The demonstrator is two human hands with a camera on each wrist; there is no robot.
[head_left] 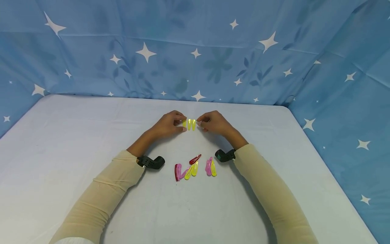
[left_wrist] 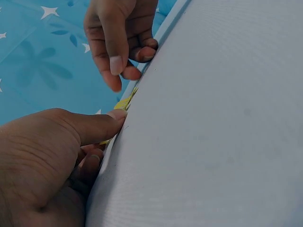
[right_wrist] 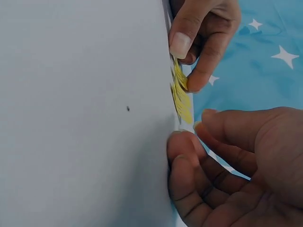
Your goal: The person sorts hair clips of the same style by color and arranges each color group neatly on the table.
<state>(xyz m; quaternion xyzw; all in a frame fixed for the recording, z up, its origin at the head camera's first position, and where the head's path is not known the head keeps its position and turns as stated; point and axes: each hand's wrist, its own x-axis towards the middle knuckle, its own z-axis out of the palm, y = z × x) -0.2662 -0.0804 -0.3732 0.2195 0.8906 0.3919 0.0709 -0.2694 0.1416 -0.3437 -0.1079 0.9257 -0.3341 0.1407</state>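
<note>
Three yellow snap hair clips [head_left: 189, 124] stand side by side in a short row near the far part of the table. My left hand [head_left: 169, 124] pinches the leftmost one between thumb and index finger, one at each end; the left wrist view hides most of that clip. Just right of the row is my right hand [head_left: 214, 122], fingers loosely bent and holding nothing. In the right wrist view, its fingertips [right_wrist: 182, 144] are a little apart from the yellow clips [right_wrist: 181, 101].
Nearer on the white table [head_left: 146, 210] lie more clips: a dark red clip [head_left: 195, 159], pink clips [head_left: 208, 167] and yellow clips [head_left: 195, 168], some overlapping. A blue star-patterned curtain [head_left: 182, 51] hangs behind the far edge. Black wrist cameras [head_left: 151, 162] sit on both wrists.
</note>
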